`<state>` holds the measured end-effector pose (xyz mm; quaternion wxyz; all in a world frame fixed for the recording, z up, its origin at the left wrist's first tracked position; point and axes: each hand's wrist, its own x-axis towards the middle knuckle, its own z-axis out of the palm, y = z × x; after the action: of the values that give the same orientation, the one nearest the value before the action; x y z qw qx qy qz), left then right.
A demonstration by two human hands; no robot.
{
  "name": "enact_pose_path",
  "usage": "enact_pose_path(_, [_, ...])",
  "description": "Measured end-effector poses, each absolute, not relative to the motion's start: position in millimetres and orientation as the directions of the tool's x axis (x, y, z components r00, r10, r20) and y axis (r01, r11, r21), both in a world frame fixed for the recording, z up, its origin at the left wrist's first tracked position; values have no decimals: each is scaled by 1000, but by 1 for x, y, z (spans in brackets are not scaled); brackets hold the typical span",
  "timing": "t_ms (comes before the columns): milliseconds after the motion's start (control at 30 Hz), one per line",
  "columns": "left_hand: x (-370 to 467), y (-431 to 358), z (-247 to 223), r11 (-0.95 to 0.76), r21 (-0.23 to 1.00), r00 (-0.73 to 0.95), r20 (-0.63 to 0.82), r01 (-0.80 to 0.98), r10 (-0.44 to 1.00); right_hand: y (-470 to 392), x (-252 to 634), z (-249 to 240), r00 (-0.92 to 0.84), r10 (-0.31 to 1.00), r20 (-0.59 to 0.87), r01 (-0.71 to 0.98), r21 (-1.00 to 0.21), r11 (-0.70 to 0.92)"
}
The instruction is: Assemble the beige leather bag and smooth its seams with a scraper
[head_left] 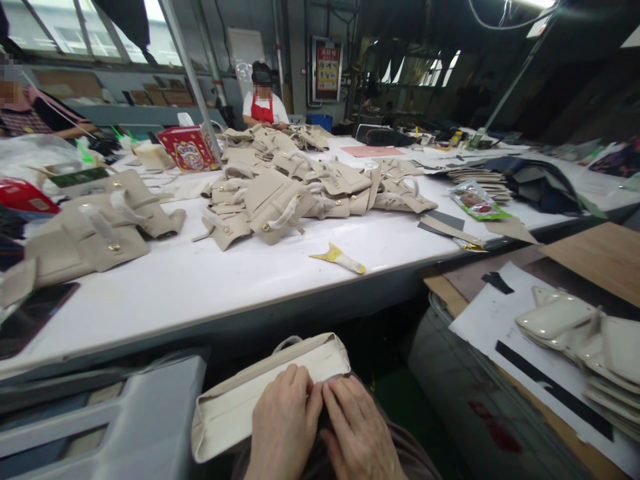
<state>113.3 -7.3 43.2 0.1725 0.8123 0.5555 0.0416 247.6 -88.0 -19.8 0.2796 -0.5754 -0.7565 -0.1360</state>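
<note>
A beige bag piece (225, 417) with a cream inner side lies tilted over the lap at the bottom middle. My left hand (287, 413) is closed on its near edge, thumb and fingers pressed together. Right beside it, my right hand (355, 417) has its fingers bent and pressed at the right end of the same piece, by some dark material. The two hands nearly touch at the fingertips. What lies under the fingers is hidden.
A white table (240, 280) ahead bears piled beige bag pieces (280, 200), a yellow-handled tool (340, 258) and a phone (35, 317). At right stand stacked cream pieces (565, 320); at left, a grey plastic stool (155, 407). A person in a red apron (262, 110) is across the table.
</note>
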Motion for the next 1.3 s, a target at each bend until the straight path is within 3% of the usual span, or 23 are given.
enact_pose_path(467, [93,-13,21,-507,320,495,124,800,860,-80,239,-21,-217,770,599,935,-100,341])
enact_pose_path(633, [78,-15,25,-546,251,528,142,799,837,-79,223,-21,-225,776,589,925,-122,361])
enact_pose_path(1000, [36,-26,25,-511,244,484,166,824,859,-72,185,-7,-205,727,655,870,-219,442])
enact_pose_path(1133, [22,-34,17,-485,409,368,333,773,868,-71,177,-2,-242,733,636,846,-231,480])
enact_pose_path(1200, [10,-42,2,-403,582,142,441,706,886,-71,174,-1,-259,732,631,840,-227,493])
enact_pose_path(1233, [3,-46,-8,-295,707,-45,419,643,907,-70,173,-1,-264,730,630,839,-224,497])
enact_pose_path(1267, [-3,-51,-20,-132,854,-266,299,504,916,-70,172,-1,-273,727,630,837,-217,502])
enact_pose_path(1300, [-9,-55,-33,60,959,-460,78,279,885,-70,171,-2,-284,725,628,835,-209,508])
